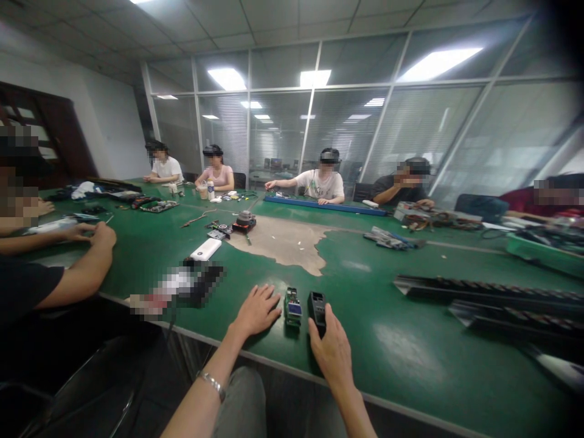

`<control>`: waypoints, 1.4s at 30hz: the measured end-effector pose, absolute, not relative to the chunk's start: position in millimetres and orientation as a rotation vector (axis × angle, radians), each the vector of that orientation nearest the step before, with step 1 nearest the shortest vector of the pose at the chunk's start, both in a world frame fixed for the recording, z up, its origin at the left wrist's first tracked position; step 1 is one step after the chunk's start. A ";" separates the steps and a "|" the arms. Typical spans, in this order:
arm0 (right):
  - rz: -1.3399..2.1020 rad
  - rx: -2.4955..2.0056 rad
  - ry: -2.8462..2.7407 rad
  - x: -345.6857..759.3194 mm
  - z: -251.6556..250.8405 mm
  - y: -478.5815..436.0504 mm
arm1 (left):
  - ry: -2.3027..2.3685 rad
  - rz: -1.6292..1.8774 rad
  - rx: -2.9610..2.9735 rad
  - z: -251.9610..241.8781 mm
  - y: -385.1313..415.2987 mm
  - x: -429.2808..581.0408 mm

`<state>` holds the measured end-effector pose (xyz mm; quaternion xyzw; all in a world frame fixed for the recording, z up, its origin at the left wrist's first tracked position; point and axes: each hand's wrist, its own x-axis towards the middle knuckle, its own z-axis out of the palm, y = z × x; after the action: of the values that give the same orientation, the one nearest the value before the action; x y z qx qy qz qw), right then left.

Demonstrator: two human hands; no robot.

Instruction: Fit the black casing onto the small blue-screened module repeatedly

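My left hand lies flat on the green tabletop with its fingers spread, holding nothing. Just right of its fingertips is a green circuit board with a small bluish screen. A long black plastic casing lies beside the board, apart from it. My right hand grips the near part of this casing, thumb on its left side and fingers along its right. The hand partly hides the casing's lower end.
A white power bank-like block, a black-and-orange round device and grey gloves lie farther off. Long black metal strips and a green bin are at right. Several people sit around the table; one person's arm is at left.
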<state>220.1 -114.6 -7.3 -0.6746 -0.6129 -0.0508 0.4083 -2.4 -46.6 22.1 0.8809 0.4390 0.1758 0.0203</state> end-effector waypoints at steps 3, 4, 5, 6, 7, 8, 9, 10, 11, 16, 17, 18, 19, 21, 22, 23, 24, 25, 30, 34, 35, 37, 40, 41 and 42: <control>-0.076 -1.714 -1.467 214.6 5.3 -116.8 | 1.356 0.542 2.727 22.0 -46.0 -2.7; -0.060 -1.700 -1.437 211.2 11.6 -117.2 | 1.355 0.540 2.725 21.9 -45.9 -2.8; -0.049 -1.679 -1.412 207.1 18.5 -117.3 | 1.354 0.537 2.724 21.8 -45.7 -2.9; -0.039 -1.654 -1.398 202.2 25.7 -116.9 | 1.354 0.534 2.724 21.7 -45.7 -3.1; -0.032 -1.633 -1.394 196.9 32.5 -116.0 | 1.354 0.532 2.724 21.5 -45.6 -3.2; -0.029 -1.616 -1.403 191.3 38.5 -114.6 | 1.354 0.532 2.725 21.4 -45.7 -3.4; -0.026 -1.605 -1.416 185.9 43.2 -112.8 | 1.356 0.534 2.725 21.2 -45.7 -3.5; -0.026 -1.601 -1.430 180.9 46.4 -110.6 | 1.358 0.537 2.724 21.0 -45.7 -3.8; -0.024 -1.605 -1.444 176.5 48.1 -108.2 | 1.358 0.540 2.725 20.9 -45.8 -4.0; 0.021 -1.677 -1.515 164.2 43.6 -98.6 | 1.357 0.553 2.737 21.0 -45.8 -4.8; 0.023 -1.692 -1.532 162.7 43.0 -97.9 | 1.356 0.551 2.740 21.2 -45.9 -4.9; 0.018 -1.706 -1.551 161.2 42.9 -97.7 | 1.355 0.548 2.742 21.4 -46.0 -5.1; 0.007 -1.720 -1.571 159.6 43.4 -97.9 | 1.356 0.548 2.742 21.7 -46.2 -5.2; -0.024 -1.741 -1.621 155.8 44.6 -99.2 | 1.356 0.555 2.737 22.5 -46.8 -5.8; -0.040 -1.748 -1.645 153.8 44.7 -100.2 | 1.355 0.559 2.733 23.0 -47.2 -6.2; -0.054 -1.754 -1.660 151.9 44.0 -101.3 | 1.353 0.563 2.729 23.5 -47.5 -6.6; -0.065 -1.758 -1.667 150.3 42.3 -102.5 | 1.349 0.567 2.726 23.9 -47.8 -7.1; -0.074 -1.759 -1.668 148.9 39.6 -103.7 | 1.347 0.570 2.724 24.3 -48.1 -7.4; -0.092 -1.745 -1.659 147.2 18.0 -110.0 | 1.349 0.582 2.741 24.2 -48.1 -7.7; -0.079 -1.666 -1.655 149.2 11.8 -110.2 | 1.355 0.573 2.747 22.9 -47.0 -7.2; -0.072 -1.644 -1.644 149.9 12.6 -109.0 | 1.354 0.566 2.747 22.6 -46.7 -7.3; -0.057 -1.614 -1.625 150.8 15.3 -106.0 | 1.354 0.557 2.749 22.1 -46.1 -7.4; -0.039 -1.598 -1.622 149.9 17.3 -102.7 | 1.353 0.559 2.753 21.7 -45.3 -7.6; -0.036 -1.595 -1.628 148.9 16.8 -102.4 | 1.353 0.562 2.754 21.6 -45.1 -7.5; -0.034 -1.596 -1.631 147.6 15.6 -102.5 | 1.353 0.563 2.756 21.6 -45.0 -7.3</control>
<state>147.6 -102.5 15.6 -0.6359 -0.6495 -0.0137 0.4166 -7.3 -45.0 21.6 0.8829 0.4334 0.1804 0.0101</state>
